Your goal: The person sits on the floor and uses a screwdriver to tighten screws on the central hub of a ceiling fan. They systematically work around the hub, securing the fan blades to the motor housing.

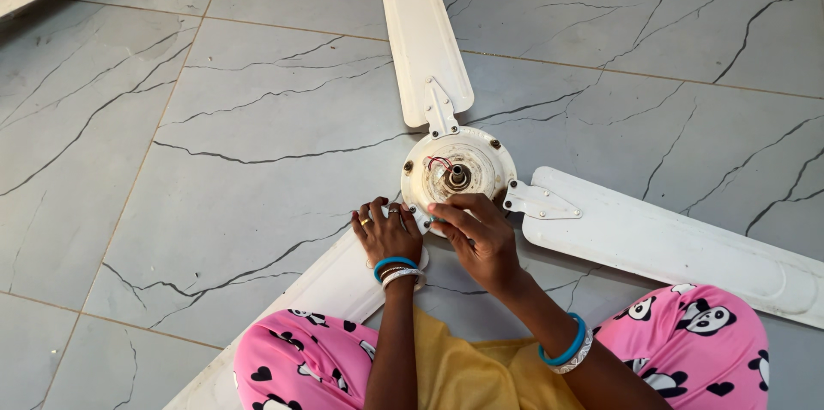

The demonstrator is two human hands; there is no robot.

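Pink panda-print trousers sit closest below me. From there both forearms reach forward to the white ceiling fan lying on the grey tiled floor. My left hand rests curled on the near blade's base. My right hand bends at the wrist, fingertips pinching at the motor hub's near rim; what they pinch I cannot tell.

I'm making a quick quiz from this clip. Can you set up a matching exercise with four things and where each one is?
Things:
1. left hand
2. right hand
3. motor hub
4. red wires

Places:
A. where the three blades meet
B. on the hub's near rim
C. on the near blade's root
D. beside the centre shaft

Pairs: 1-C, 2-B, 3-A, 4-D
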